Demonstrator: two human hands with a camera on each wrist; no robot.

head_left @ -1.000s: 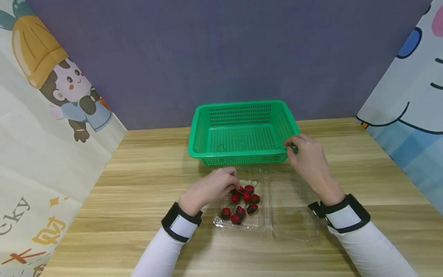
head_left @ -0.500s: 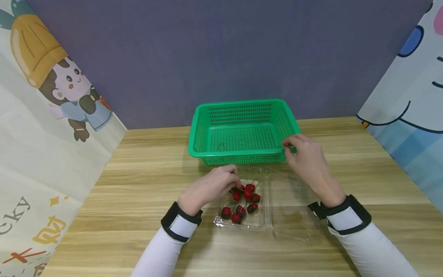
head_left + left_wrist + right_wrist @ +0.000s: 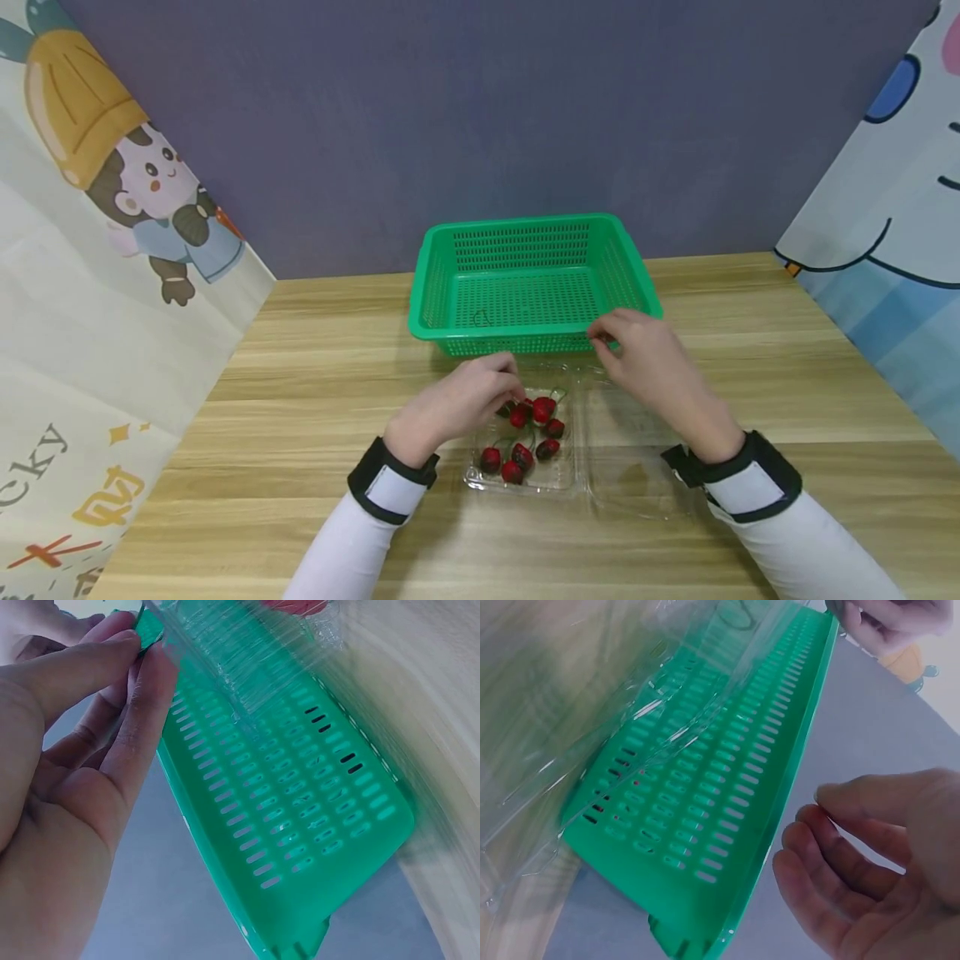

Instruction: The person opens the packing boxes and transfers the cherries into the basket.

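My left hand [image 3: 461,406] is over the left side of a clear plastic clamshell box [image 3: 525,490]. Its thumb and forefinger pinch a thin dark green cherry stem [image 3: 142,646]; the cherry end is hidden in the left wrist view. Several red cherries [image 3: 522,455] with green stems lie in the box. My right hand [image 3: 654,364] is above the front right rim of a green plastic basket [image 3: 517,333]. Its fingers curl loosely, thumb near forefinger, and nothing shows between them in the right wrist view.
The box's clear lid [image 3: 637,467] lies folded out to the right on the wooden table [image 3: 315,400]. A thin curled stem [image 3: 481,318] lies in the basket. A grey-blue panel [image 3: 480,117] stands behind, with printed cloths at both sides.
My right hand has moved left and towards me from the basket's front right corner; the thin stem seen at its fingertips no longer shows. My left hand has shifted slightly right over the cherries.
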